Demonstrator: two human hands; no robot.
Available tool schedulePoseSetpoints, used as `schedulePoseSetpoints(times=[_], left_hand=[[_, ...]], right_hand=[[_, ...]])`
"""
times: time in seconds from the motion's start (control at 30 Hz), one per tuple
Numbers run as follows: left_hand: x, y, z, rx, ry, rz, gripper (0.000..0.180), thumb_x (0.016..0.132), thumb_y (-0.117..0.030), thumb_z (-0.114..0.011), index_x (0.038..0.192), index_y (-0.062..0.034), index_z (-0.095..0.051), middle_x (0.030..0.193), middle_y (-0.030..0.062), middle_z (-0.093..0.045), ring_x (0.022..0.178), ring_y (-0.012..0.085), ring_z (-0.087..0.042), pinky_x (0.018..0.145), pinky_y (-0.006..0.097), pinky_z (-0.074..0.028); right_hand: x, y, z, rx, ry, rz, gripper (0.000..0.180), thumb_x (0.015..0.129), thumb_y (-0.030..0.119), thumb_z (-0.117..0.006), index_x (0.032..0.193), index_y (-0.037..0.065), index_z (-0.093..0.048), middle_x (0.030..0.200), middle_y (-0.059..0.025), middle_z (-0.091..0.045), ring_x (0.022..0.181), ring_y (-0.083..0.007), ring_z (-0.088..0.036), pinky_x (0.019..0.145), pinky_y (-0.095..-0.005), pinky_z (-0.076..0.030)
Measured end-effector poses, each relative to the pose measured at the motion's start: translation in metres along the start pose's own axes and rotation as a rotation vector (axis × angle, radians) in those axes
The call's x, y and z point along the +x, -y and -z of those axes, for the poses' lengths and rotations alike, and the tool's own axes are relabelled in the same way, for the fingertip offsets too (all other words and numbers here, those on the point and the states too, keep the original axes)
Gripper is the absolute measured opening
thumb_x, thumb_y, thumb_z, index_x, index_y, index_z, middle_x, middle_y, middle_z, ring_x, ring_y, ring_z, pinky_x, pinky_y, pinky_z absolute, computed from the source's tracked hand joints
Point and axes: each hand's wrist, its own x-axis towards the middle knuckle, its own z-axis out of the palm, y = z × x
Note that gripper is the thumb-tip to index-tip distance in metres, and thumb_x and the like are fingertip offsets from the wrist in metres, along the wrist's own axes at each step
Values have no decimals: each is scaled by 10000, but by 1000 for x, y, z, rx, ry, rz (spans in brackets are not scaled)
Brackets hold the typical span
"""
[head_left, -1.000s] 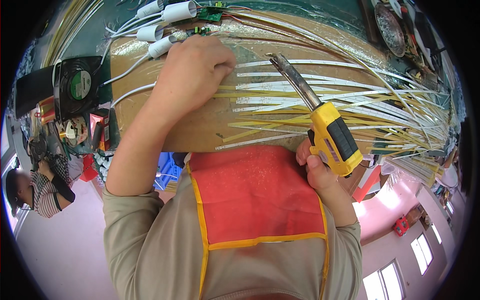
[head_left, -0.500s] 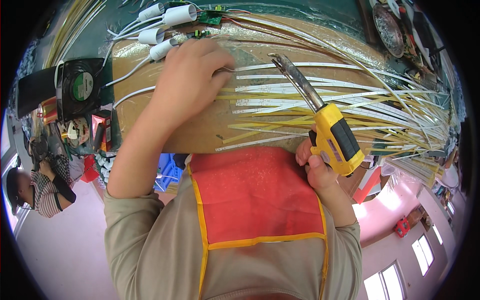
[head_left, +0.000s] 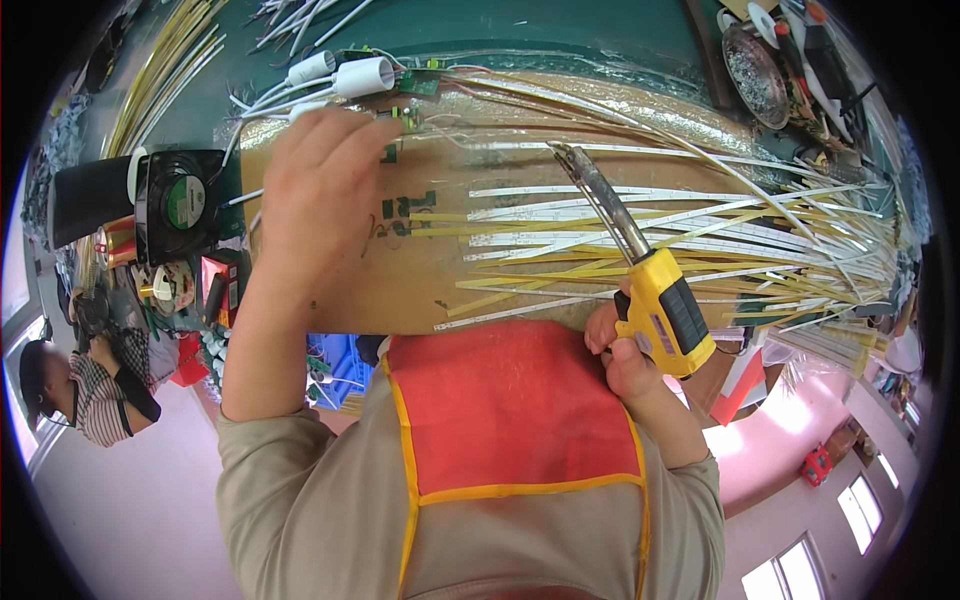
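My right hand (head_left: 628, 350) is closed round the handle of a yellow and black soldering gun (head_left: 672, 312), whose darkened metal tip points up and left over the strips. My left hand (head_left: 325, 195) is above the left part of a brown board, beside the white lamp sockets (head_left: 364, 77). Its fingers are bent and blurred, with the tips hidden, so I cannot see whether anything is in them. A small green circuit board (head_left: 408, 117) lies by its fingers, with thin wires leading toward a white LED strip (head_left: 520, 146).
Many white and yellow LED strips (head_left: 560, 240) fan across the brown board (head_left: 400, 295) to the right. At left stand a black fan (head_left: 182, 205) and a small red box (head_left: 220, 285). A round metal dish (head_left: 756, 75) sits at far right. Another person (head_left: 100, 390) sits at far left.
My left hand has moved left and down, away from the strip ends, uncovering the circuit board and wires. The soldering gun stays in my right hand. The whole view has shifted slightly.
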Motion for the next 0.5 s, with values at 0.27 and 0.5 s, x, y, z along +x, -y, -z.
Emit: schedulePoseSetpoints(times=[0.27,0.5], left_hand=[[36,26,-8,46,78,-4,206,791,-80,-685,995,-95,-705,1008,54,-675,1005,268,-630,858,403,-486],[84,77,-39,51,113,311,303,894,-245,-618,1162,-112,-664,1140,121,-684,1071,323,-630,904,407,-490]], right_hand=[[5,4,-2,60,50,71,293,918,127,-567,1174,30,-462,768,-29,-485,676,-139,-480,603,-293,-449],[1,-5,4,30,14,13,686,885,318,-709,1402,38,-354,774,-45,-506,649,-166,-499,579,-309,-423]])
